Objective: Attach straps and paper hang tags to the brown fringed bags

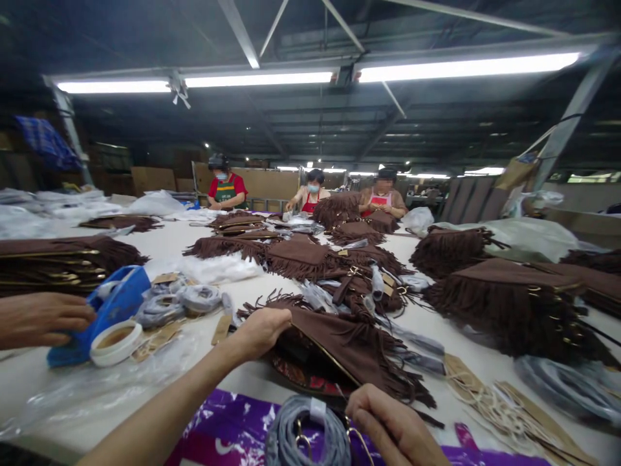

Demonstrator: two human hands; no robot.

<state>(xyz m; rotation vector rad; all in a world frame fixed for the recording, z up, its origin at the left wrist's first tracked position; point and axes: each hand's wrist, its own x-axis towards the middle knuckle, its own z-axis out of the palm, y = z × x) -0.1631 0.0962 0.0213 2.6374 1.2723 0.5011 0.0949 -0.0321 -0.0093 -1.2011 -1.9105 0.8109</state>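
Note:
A dark brown fringed bag (334, 330) lies in front of me, its gold zip undone and a patterned reddish lining (295, 375) showing inside. My left hand (266, 330) pinches the bag's upper edge at the far end of the zip. At the zip's near end, the curled fingers of my right hand (388, 421) close on the bag's edge; the exact grip is partly hidden. Just beside that hand, a wrapped grey coiled strap (284, 433) with gold clasps rests on purple plastic packaging (223, 427).
At left, another person's hand (48, 317) touches a blue tape dispenser (116, 304) near a tape roll (116, 343). Stacks of fringed bags (504, 291) stand right and left (63, 259). Tags with cords (504, 408) lie at right. Several co-workers (228, 188) are across the table.

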